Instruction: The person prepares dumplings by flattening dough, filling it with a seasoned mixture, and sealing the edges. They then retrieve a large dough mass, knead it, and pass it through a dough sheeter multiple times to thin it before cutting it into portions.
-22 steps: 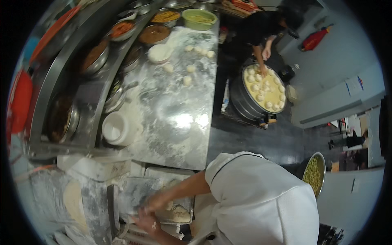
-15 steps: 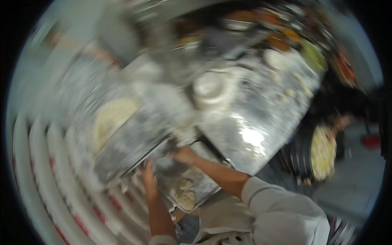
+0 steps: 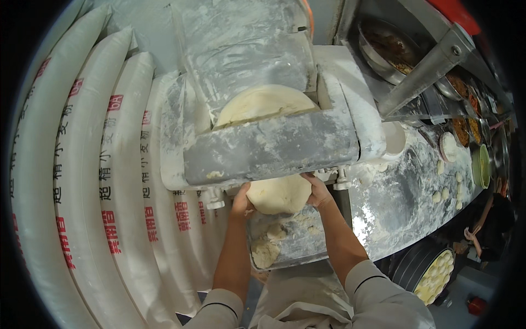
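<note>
A floury dough sheeter [image 3: 274,147] stands in front of me. A thick pale sheet of dough [image 3: 268,102] leans in its upper opening. Below the front panel, more dough [image 3: 279,195] comes out towards me, its far edge hidden under the machine. My left hand [image 3: 243,200] is closed on its left edge, and my right hand [image 3: 319,191] grips the right edge. Under them lies a floury metal tray [image 3: 301,249] with a few dough scraps [image 3: 265,254] at its left. I cannot tell whether the upper and lower dough are one piece.
Full white sacks [image 3: 82,142] stand in a row at the left. To the right is a floured metal table [image 3: 389,214] with small dough pieces [image 3: 436,196] and a green bowl [image 3: 481,167]. A round steamer of buns [image 3: 435,277] sits lower right, near another person's hand [image 3: 474,241].
My view has turned and steadied from a blur. Both hands, earlier apart over the tray, have moved up under the machine's front and now hold the dough there.
</note>
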Available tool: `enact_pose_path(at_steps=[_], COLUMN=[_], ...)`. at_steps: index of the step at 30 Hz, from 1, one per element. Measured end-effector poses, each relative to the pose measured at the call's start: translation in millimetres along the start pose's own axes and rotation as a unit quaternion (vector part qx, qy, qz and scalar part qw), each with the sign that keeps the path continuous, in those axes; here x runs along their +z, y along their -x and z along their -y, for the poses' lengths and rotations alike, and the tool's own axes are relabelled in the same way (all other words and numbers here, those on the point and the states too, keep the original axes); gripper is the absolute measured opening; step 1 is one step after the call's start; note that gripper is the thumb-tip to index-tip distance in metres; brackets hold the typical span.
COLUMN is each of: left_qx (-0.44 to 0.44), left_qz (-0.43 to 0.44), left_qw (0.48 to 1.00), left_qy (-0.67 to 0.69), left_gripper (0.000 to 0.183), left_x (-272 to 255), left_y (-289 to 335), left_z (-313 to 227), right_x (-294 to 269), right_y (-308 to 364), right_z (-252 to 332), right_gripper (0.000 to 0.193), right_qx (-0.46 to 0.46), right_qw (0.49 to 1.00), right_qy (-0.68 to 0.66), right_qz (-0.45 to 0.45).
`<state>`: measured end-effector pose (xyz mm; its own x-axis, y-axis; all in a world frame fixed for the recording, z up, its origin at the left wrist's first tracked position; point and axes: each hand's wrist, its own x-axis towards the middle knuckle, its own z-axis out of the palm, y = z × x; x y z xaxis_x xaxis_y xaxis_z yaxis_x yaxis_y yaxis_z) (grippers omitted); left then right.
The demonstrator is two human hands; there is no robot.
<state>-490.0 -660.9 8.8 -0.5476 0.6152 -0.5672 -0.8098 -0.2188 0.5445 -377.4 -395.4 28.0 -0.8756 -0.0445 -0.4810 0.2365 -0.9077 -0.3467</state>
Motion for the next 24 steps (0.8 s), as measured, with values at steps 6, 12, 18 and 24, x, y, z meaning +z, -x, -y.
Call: enact_pose_path(at_steps=[6, 12, 18, 24], left_qx=[0.114, 0.024, -0.022, -0.02], left_qz=[0.109, -0.053, -0.208, -0.204], left_qw=[0.982, 0.998, 0.974, 0.978], left_qy=[0.103, -0.005, -0.086, -0.021], left_gripper=[0.054, 0.044, 0.038, 0.038], left_x=[32.3, 13.5, 8.8, -8.6], left_y=[40.7, 49.7, 52.0, 26.0], left_z=[10.0, 27.9, 41.9, 42.2], right_x=[-11.6, -29.5, -32.5, -43.3], right_y=[20.2, 48.4, 65.5, 41.1], right_z=[-16.5, -34.2, -44.2, -48.6], right_gripper=[0.045, 0.053, 0.049, 0.039], right_qx=[0.013, 0.034, 0.047, 0.042], right_qw=[0.999, 0.997, 0.992, 0.992], right_qy=[-0.035, 0.053, 0.065, -0.005], right_qz=[0.022, -0.045, -0.095, -0.117])
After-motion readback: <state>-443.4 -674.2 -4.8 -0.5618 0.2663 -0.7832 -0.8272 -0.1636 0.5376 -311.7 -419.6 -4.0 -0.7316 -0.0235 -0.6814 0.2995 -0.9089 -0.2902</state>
